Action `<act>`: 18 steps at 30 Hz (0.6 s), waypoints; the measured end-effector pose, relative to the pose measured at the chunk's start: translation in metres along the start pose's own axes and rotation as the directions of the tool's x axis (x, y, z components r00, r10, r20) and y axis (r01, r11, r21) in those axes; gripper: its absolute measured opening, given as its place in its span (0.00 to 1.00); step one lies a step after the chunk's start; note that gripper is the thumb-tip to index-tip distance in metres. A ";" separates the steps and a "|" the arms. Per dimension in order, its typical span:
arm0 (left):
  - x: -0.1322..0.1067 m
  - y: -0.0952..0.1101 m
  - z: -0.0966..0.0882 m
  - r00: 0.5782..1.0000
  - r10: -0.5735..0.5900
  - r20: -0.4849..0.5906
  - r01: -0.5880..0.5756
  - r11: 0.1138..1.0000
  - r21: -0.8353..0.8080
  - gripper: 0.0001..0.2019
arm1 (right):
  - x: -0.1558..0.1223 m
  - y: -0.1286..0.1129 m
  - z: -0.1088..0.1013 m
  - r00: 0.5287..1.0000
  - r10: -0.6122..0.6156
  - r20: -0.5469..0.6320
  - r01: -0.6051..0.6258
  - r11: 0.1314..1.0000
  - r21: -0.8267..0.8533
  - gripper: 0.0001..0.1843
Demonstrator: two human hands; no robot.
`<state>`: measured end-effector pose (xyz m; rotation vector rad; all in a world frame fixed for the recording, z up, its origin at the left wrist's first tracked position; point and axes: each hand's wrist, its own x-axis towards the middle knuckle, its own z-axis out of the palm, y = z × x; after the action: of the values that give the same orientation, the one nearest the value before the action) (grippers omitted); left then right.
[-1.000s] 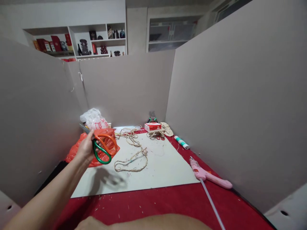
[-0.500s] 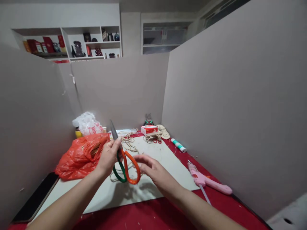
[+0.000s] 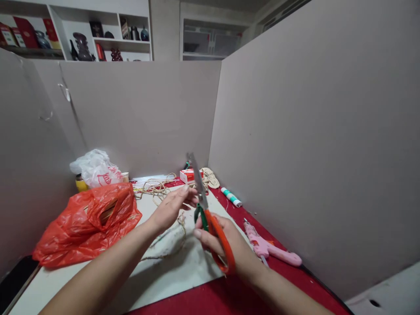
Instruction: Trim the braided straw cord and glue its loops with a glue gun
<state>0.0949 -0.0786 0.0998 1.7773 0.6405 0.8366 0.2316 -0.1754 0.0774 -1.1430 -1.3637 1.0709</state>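
My right hand (image 3: 218, 238) is wrapped around the handles of a pair of scissors (image 3: 201, 190), one handle orange and one green. The closed blades point up and away from me. Just left of the blades is my left hand (image 3: 172, 208), thumb and fingers parted, fingertips close to the pivot; whether they touch it is hard to see. Below both hands a piece of twine (image 3: 179, 247) lies in a loose curve on the white board (image 3: 183, 273). More tangled twine (image 3: 155, 186) lies at the board's far edge.
A red plastic bag (image 3: 88, 218) with sticks inside stands at left, before a white plastic bag (image 3: 98, 168). A pink glue gun (image 3: 271, 247), a white-and-green roll (image 3: 231, 197) and a red-and-white box (image 3: 187, 176) lie at right and back. Grey panels (image 3: 295, 131) enclose the table.
The scissors have passed from my left hand to my right and moved rightward. My left hand has let go of the blade end. The view has shifted right and slightly down.
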 end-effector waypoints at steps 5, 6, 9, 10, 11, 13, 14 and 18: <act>0.019 -0.061 -0.017 0.984 -0.159 -0.086 0.180 0.809 0.560 0.23 | 0.020 -0.022 -0.007 0.944 -0.182 -0.275 0.203 0.978 0.051 0.15; 0.021 -0.071 -0.017 0.979 -0.184 -0.090 0.201 0.774 0.601 0.20 | 0.028 -0.027 -0.005 0.929 -0.222 -0.295 0.256 0.963 0.082 0.14; 0.024 -0.088 -0.018 0.967 -0.240 -0.084 0.230 0.683 0.693 0.16 | 0.054 -0.037 0.003 0.897 -0.309 -0.315 0.383 0.901 0.205 0.11; 0.024 -0.090 -0.019 0.965 -0.252 -0.075 0.229 0.665 0.711 0.15 | 0.063 -0.039 0.006 0.893 -0.322 -0.316 0.404 0.882 0.244 0.11; 0.024 -0.090 -0.022 0.963 -0.261 -0.063 0.224 0.654 0.723 0.14 | 0.071 -0.039 0.010 0.891 -0.329 -0.313 0.417 0.866 0.276 0.10; 0.024 -0.089 -0.028 0.962 -0.269 -0.043 0.213 0.645 0.734 0.13 | 0.086 -0.036 0.018 0.893 -0.333 -0.302 0.425 0.845 0.325 0.09; 0.024 -0.089 -0.030 0.962 -0.272 -0.034 0.209 0.646 0.734 0.13 | 0.092 -0.035 0.022 0.894 -0.332 -0.300 0.427 0.835 0.348 0.09; 0.024 -0.096 -0.030 0.959 -0.284 -0.016 0.212 0.678 0.704 0.09 | 0.114 -0.027 0.042 0.886 -0.324 -0.331 0.449 0.779 0.439 0.08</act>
<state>0.0826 -0.0110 0.0220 2.3143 1.2275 0.3084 0.1839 -0.0678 0.1179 -0.5390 -0.9822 0.8756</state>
